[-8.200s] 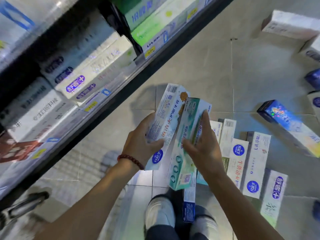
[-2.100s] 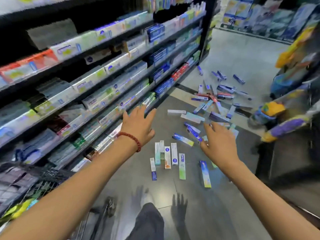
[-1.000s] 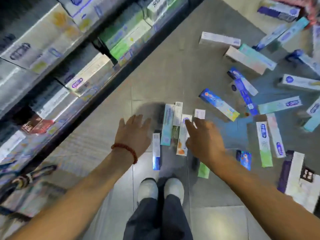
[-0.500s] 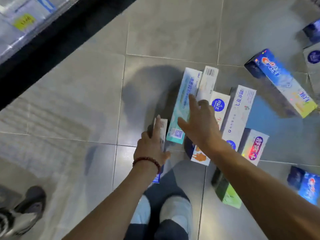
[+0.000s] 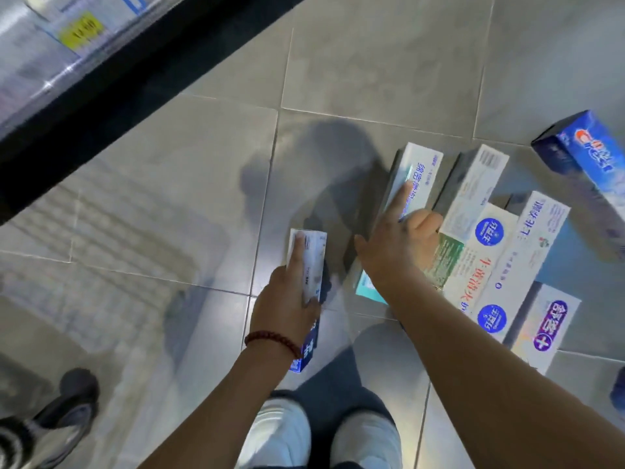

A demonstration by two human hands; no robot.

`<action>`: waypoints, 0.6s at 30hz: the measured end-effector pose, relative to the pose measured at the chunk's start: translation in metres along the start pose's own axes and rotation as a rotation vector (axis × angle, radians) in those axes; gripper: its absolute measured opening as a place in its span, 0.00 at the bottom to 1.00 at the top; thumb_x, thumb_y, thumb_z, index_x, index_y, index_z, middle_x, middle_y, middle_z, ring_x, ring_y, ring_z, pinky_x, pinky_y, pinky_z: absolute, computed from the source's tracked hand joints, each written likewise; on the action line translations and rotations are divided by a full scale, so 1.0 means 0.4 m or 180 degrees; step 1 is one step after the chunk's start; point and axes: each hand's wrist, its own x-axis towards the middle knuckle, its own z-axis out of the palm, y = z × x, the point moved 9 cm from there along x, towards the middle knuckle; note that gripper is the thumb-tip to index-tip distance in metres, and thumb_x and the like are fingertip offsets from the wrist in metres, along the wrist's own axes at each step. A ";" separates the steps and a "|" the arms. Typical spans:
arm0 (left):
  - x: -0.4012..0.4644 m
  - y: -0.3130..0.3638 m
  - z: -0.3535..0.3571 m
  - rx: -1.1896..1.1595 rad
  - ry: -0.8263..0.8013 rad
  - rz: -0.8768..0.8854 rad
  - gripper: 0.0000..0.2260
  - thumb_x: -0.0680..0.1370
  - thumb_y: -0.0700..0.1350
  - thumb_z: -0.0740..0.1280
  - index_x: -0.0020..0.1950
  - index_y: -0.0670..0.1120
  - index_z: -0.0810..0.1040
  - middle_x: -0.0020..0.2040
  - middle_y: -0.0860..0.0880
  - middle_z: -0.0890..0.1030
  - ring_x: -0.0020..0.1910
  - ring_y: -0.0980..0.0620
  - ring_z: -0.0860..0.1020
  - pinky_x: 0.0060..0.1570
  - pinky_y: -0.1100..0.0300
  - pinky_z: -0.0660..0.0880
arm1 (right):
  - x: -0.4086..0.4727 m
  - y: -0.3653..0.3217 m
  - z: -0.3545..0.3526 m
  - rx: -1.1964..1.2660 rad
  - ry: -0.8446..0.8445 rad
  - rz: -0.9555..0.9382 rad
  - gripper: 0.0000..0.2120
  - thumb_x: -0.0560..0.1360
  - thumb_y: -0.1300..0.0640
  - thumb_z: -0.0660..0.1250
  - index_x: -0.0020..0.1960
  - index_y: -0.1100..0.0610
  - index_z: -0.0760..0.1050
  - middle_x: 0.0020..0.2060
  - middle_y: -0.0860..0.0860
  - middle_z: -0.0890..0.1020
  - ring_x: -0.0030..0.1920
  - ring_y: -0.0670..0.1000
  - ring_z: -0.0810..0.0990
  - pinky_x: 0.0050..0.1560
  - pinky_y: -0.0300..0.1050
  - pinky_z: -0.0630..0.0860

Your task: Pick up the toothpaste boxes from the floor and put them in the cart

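Observation:
Several toothpaste boxes lie side by side on the grey tiled floor. My left hand [image 5: 287, 302], with a bead bracelet at the wrist, is closed around a slim white-and-blue box [image 5: 313, 258] that lies on the floor. My right hand [image 5: 395, 252] lies over a teal-and-white box [image 5: 417, 170], thumb on its left side, index finger stretched along the top, other fingers curled over its right edge. To the right lie a white barcode box [image 5: 473, 187], a white box with blue circles [image 5: 483, 265], another white box [image 5: 531, 245] and a purple-logo box [image 5: 548, 326].
A blue box [image 5: 581, 147] lies at the far right. A black shelf base [image 5: 111, 82] runs across the upper left, with stocked shelving above. A cart wheel [image 5: 67, 411] shows at the lower left. My white shoes [image 5: 280, 434] stand just below the boxes.
The view has dropped closer to the floor. My left hand has closed around the slim box, and my right hand has settled onto the teal-and-white box.

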 end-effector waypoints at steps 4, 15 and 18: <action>0.028 0.007 -0.041 -0.0429 0.0080 0.0130 0.43 0.76 0.46 0.69 0.75 0.59 0.39 0.67 0.48 0.70 0.59 0.51 0.75 0.55 0.56 0.76 | -0.007 0.025 0.005 0.0579 -0.0079 0.0083 0.40 0.78 0.56 0.60 0.76 0.50 0.34 0.56 0.60 0.65 0.49 0.60 0.76 0.48 0.52 0.73; -0.128 0.120 -0.336 -0.2121 0.0370 0.0255 0.36 0.72 0.39 0.72 0.70 0.65 0.58 0.57 0.62 0.76 0.50 0.61 0.79 0.37 0.70 0.76 | -0.255 0.004 -0.271 0.3003 -0.0608 -0.1035 0.35 0.72 0.45 0.63 0.71 0.29 0.46 0.58 0.46 0.72 0.55 0.49 0.77 0.51 0.52 0.79; -0.222 0.200 -0.487 -0.2373 0.0459 0.0390 0.35 0.66 0.51 0.73 0.66 0.71 0.61 0.60 0.51 0.79 0.52 0.48 0.81 0.43 0.56 0.80 | -0.344 -0.003 -0.460 0.3308 -0.0638 -0.1160 0.34 0.72 0.41 0.65 0.68 0.25 0.47 0.56 0.28 0.70 0.56 0.39 0.76 0.48 0.42 0.77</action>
